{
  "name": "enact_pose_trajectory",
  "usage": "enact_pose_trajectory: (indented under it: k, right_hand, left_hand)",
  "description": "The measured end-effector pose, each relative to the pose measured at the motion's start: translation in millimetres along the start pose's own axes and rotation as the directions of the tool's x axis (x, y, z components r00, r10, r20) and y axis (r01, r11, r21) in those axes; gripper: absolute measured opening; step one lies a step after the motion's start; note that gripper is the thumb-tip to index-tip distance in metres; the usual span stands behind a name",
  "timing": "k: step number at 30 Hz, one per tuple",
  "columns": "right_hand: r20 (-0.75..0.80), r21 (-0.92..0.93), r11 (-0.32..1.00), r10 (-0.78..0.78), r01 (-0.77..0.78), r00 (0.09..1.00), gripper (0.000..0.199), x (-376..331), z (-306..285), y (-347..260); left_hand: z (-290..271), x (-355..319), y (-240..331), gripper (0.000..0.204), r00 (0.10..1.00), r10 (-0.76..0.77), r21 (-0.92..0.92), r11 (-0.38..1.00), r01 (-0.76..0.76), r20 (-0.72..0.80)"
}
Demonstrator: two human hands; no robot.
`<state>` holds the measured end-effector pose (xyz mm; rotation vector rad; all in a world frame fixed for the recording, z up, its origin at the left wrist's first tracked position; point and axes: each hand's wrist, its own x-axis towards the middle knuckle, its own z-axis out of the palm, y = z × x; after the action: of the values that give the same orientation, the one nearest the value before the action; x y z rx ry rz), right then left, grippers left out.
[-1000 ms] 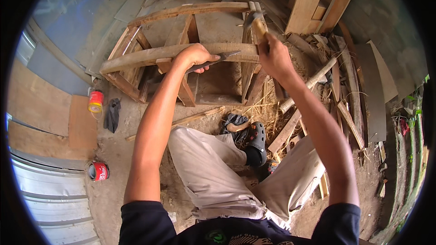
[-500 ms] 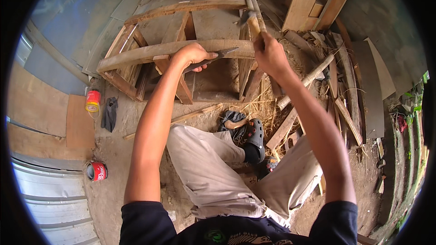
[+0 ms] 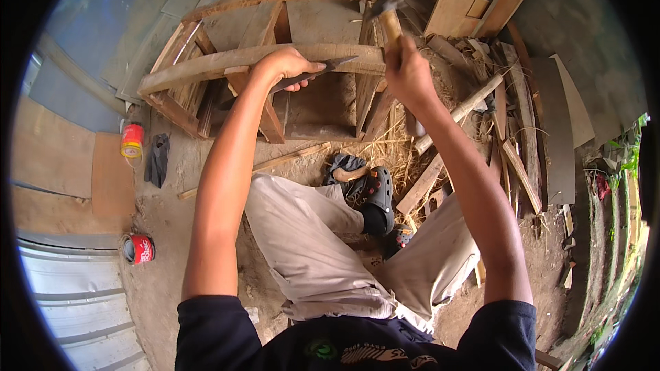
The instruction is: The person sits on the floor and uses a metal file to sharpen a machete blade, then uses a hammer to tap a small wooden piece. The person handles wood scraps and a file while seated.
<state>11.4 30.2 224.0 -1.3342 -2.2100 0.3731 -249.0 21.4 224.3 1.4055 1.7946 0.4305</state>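
Observation:
In front of me lies a wooden frame point(image 3: 227, 60) with curved rails, crosspieces and legs. My left hand point(image 3: 285, 67) is closed around a dark, flat, pointed blade point(image 3: 335, 64), resting over the near curved rail. The blade's tip points right along that rail; its exact kind is unclear. My right hand point(image 3: 410, 72) grips the pale wooden handle of a hammer point(image 3: 390, 24). The hammer's dark head is raised near the frame's right end, beyond the near rail.
Scrap wood point(image 3: 505, 117) and straw shavings point(image 3: 405, 144) lie to the right. Planks point(image 3: 460, 0) stand at the back right. Two red cans point(image 3: 141, 249) and a dark crumpled bag point(image 3: 158, 159) are at the left. A curved wooden piece point(image 3: 349, 173) lies by my clog point(image 3: 379, 199).
The whole scene has shifted slightly up and left in view. Relative to the frame, the hammer has moved only a little and its head looks less blurred. Both grips are unchanged.

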Motion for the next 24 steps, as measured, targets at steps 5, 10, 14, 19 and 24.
enact_pose_trajectory:
  k: [5, 10, 14, 19, 24]
  right_hand:
    - [0.069, 0.274, 0.949, 0.145, -0.158, 0.987, 0.031, -3, -21, 1]
    - [-0.063, 0.814, 0.547, 0.42, -0.197, 0.905, 0.023, -51, -34, -19]
    - [-0.054, 0.911, 0.4, 0.353, -0.098, 0.934, 0.037, -94, -43, -34]
    - [0.043, 0.912, 0.4, 0.134, -0.094, 0.99, 0.05, -129, -43, -59]
    - [0.069, 0.957, 0.278, 0.071, -0.086, 0.995, 0.051, -144, -38, -70]
  left_hand:
    - [9, 4, -15, 0.048, 0.995, 0.095, -0.041, 0.995, -0.095, 0.011]
    - [59, -36, -56, 0.046, 0.917, 0.382, -0.289, 0.871, -0.398, -0.112]
    - [117, -87, -73, 0.028, 0.854, 0.469, -0.565, 0.652, -0.506, -0.225]
    - [165, -123, -64, 0.029, 0.844, 0.459, -0.618, 0.587, -0.523, -0.278]
    - [181, -139, -56, 0.018, 0.748, 0.472, -0.527, 0.531, -0.664, -0.467]
